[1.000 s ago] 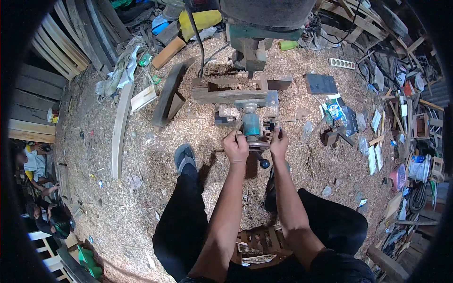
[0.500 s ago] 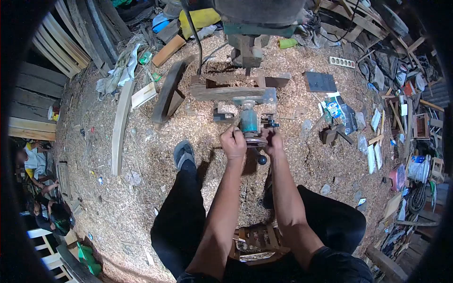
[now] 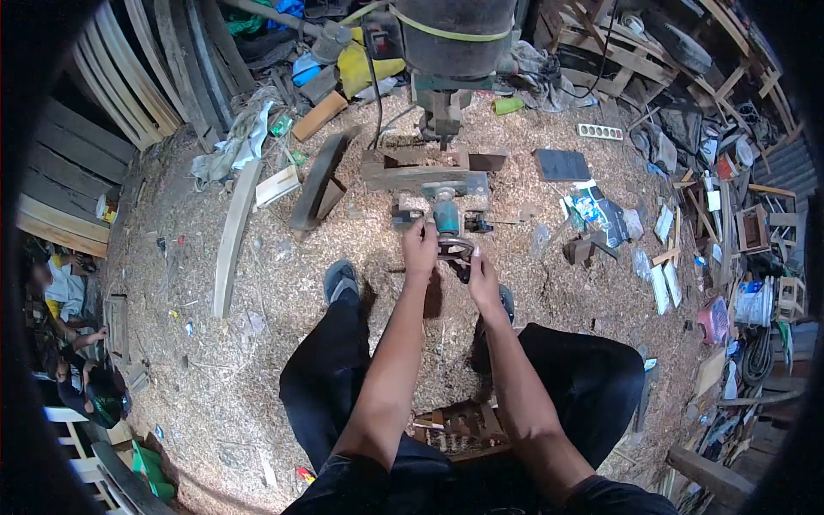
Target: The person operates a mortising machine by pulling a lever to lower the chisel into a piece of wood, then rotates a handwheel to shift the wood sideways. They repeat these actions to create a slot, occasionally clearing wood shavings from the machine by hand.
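Note:
A machine with a dark motor housing (image 3: pixel 455 43) stands in front of me, its tool head (image 3: pixel 444 116) above a clamped wooden piece (image 3: pixel 416 178). Below the wood is a green cylindrical part (image 3: pixel 446 216) with a round metal handwheel (image 3: pixel 455 249). My left hand (image 3: pixel 421 249) is closed on the wheel's left rim. At the wheel's right side, my right hand (image 3: pixel 482 279) is closed round its handle, which the fingers partly hide.
Wood shavings cover the floor. Long boards (image 3: pixel 234 240) and a dark beam (image 3: pixel 322 184) lie left. A black plate (image 3: pixel 562 165), power strip (image 3: pixel 599 131) and plastic packet (image 3: pixel 592 206) lie right. Two people (image 3: pixel 94 390) are at the far left.
My right hand has moved from beside the green part down to the wheel's lower right. The dark ball knob below the wheel no longer shows there. The view has tilted up, showing more of the motor.

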Available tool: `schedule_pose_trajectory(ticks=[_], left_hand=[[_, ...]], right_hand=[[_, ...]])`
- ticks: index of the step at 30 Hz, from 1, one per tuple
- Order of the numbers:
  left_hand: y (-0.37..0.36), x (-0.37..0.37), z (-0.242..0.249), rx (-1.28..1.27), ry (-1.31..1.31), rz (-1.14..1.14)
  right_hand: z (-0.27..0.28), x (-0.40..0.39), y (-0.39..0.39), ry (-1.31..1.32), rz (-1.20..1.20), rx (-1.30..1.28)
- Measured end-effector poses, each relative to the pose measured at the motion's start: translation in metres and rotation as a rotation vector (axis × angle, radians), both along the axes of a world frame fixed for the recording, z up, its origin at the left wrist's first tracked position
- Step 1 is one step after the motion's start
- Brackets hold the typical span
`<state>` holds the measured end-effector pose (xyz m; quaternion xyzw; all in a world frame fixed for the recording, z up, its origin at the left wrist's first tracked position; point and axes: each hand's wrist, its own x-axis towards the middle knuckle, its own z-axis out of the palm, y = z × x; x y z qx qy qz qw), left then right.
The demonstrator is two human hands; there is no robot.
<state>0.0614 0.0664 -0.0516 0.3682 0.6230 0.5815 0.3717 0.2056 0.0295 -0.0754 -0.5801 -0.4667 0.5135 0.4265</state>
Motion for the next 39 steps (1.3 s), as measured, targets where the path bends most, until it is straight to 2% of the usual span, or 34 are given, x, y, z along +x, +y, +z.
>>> schedule_pose_trajectory(ticks=[1, 4, 5, 8, 9, 10, 12, 15, 16, 17, 18, 21, 24, 26, 28, 30, 33, 34, 35, 39], left_hand=[[-0.001, -0.003, -0.001, -0.040, -0.035, -0.031], [-0.010, -0.009, -0.014, 0.048, 0.127, -0.019], [-0.014, -0.009, -0.012, -0.050, 0.012, -0.070], [-0.015, -0.019, 0.003, -0.179, 0.204, -0.208], [-0.016, -0.022, 0.017, -0.220, 0.195, -0.284], [-0.015, -0.026, 0.019, -0.253, 0.214, -0.330], [-0.006, -0.032, 0.020, -0.312, 0.252, -0.426], [-0.009, -0.040, 0.041, -0.403, 0.132, -0.448], [-0.008, -0.045, 0.041, -0.412, 0.087, -0.437], [0.002, -0.056, 0.002, -0.393, 0.001, -0.458], [-0.001, -0.059, 0.001, -0.360, 0.051, -0.412], [-0.004, -0.075, 0.006, -0.340, -0.127, -0.494], [-0.011, -0.075, 0.020, -0.382, -0.195, -0.466], [-0.014, -0.072, 0.029, -0.389, -0.204, -0.450], [-0.019, -0.070, 0.028, -0.374, -0.207, -0.430], [-0.021, -0.065, 0.026, -0.318, -0.187, -0.383], [-0.029, -0.052, 0.023, -0.234, -0.025, -0.384], [-0.030, -0.050, 0.020, -0.203, 0.054, -0.394], [-0.030, -0.048, 0.016, -0.153, -0.052, -0.423], [-0.029, -0.042, 0.009, -0.118, -0.098, -0.404]], right_hand=[[0.003, 0.002, -0.001, 0.017, 0.043, 0.072], [-0.001, 0.003, -0.004, 0.037, 0.275, -0.097], [-0.008, -0.003, 0.001, -0.188, 0.321, -0.066], [0.022, -0.019, 0.022, 0.103, 0.258, -0.517], [0.016, -0.019, 0.032, 0.187, 0.288, -0.711], [0.008, -0.023, 0.041, 0.349, 0.180, -0.916], [-0.055, -0.020, 0.055, 0.519, 0.270, -0.992], [-0.082, -0.046, 0.042, 0.558, 0.039, -0.858], [-0.064, -0.071, 0.032, 0.426, -0.044, -0.737], [-0.042, -0.097, 0.022, 0.274, -0.124, -0.625], [-0.035, -0.110, 0.016, 0.215, -0.151, -0.521], [-0.008, -0.133, 0.008, 0.050, -0.184, -0.563], [0.010, -0.127, 0.008, 0.120, -0.051, -0.553], [0.012, -0.121, 0.011, 0.066, 0.004, -0.636], [0.043, -0.117, 0.005, 0.031, 0.038, -0.676], [0.072, -0.105, 0.003, 0.157, 0.047, -0.603], [-0.029, -0.085, 0.022, 0.226, 0.050, -0.618], [-0.021, -0.079, 0.024, 0.288, 0.096, -0.661], [-0.014, -0.067, 0.023, 0.372, 0.071, -0.708], [0.008, -0.049, 0.026, 0.425, 0.059, -0.828]])
